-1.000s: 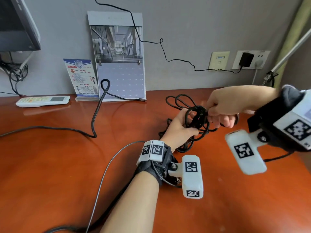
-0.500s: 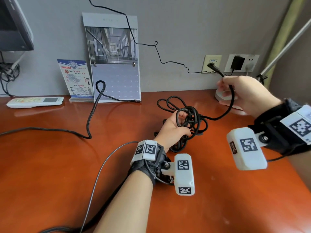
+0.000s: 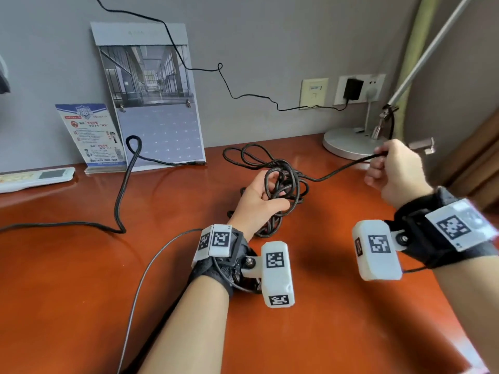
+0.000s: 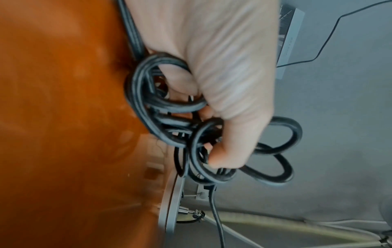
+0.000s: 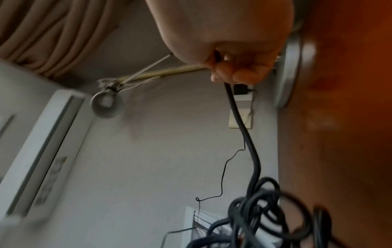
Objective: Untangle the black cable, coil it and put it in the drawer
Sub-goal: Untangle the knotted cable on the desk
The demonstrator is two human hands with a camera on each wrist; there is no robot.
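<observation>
Orange-brown desk (image 3: pixel 81 279) carries the tangled black cable (image 3: pixel 283 184), gripped by the left hand (image 3: pixel 259 198). Beside the lamp base (image 3: pixel 348 144), the right hand (image 3: pixel 397 171) pinches one strand; only the right wrist view shows an air conditioner (image 5: pixel 40 151), and no drawer is visible.

Cable end (image 3: pixel 379 155) hidden in fist

I read this as an office or dorm desk | wooden desk (image 3: pixel 81 292) | wall calendar (image 3: pixel 151 103) | remote (image 3: pixel 35 178) | lamp base (image 3: pixel 348 143) | wall sockets (image 3: pixel 361 89) | air conditioner (image 5: pixel 42 142)
</observation>
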